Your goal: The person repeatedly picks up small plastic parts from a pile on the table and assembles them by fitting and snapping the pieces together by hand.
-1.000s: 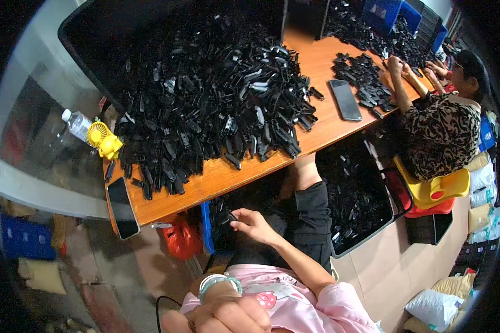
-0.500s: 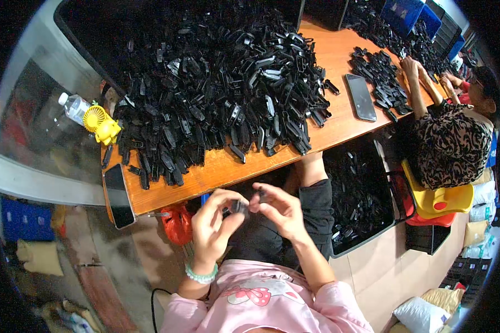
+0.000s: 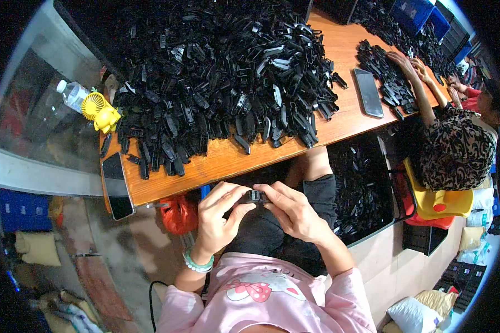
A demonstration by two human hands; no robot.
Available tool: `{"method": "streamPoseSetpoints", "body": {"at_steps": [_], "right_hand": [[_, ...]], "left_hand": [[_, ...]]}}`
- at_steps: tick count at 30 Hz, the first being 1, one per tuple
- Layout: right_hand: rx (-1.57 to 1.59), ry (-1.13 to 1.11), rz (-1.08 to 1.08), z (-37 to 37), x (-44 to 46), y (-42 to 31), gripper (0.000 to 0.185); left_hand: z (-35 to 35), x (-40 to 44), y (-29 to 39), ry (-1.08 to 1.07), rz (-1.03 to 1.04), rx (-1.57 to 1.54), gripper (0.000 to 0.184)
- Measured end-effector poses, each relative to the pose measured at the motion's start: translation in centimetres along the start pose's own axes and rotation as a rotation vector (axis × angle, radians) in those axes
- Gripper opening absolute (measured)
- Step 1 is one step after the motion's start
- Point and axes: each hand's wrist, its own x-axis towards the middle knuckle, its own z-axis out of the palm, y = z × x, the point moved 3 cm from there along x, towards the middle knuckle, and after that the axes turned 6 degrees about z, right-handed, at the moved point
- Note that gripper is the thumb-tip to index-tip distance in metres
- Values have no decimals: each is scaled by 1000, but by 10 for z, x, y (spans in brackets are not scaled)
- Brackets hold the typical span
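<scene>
Above my lap, in front of the table edge, a small black plastic piece (image 3: 255,196) is held between both hands. My left hand (image 3: 219,216), with a beaded bracelet on the wrist, pinches its left side. My right hand (image 3: 295,212) grips the right side with thumb and fingers. Beyond them a large heap of black plastic parts (image 3: 222,83) covers much of the wooden table (image 3: 205,176).
A phone (image 3: 116,186), a yellow fan (image 3: 100,112) and a bottle (image 3: 74,95) lie at left; another phone (image 3: 368,92) at right. A red bag (image 3: 178,215) hangs below. A co-worker (image 3: 458,147) reaches over parts beside a yellow stool (image 3: 439,202).
My left hand has come forward from near my chest and met my right hand at the black piece. The co-worker's hands have moved over the smaller pile.
</scene>
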Motion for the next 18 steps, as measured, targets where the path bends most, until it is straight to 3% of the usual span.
{"method": "streamPoseSetpoints", "body": {"at_steps": [5,8,11,13,14,15,18], "right_hand": [[-192,33,-72,8,-2,0,47],[-201,134,13,20,-4,4,50],[-138,259,-52,25,1,7,52],[51,319,-20,23,2,5,54],[207,296,168,24,-1,13,52],[409,313,199,28,-1,24,44],[551,249,194,35,0,35,32]], "left_hand": [[3,-1,1,-21,-7,23,22],[15,-12,-10,54,-358,-250,24],[13,-17,-15,36,-306,-115,27],[15,-17,-23,101,-384,-399,29],[15,-20,-26,86,-454,-501,28],[13,-24,-29,70,-525,-604,28],[13,-31,-40,44,-534,-742,26]]}}
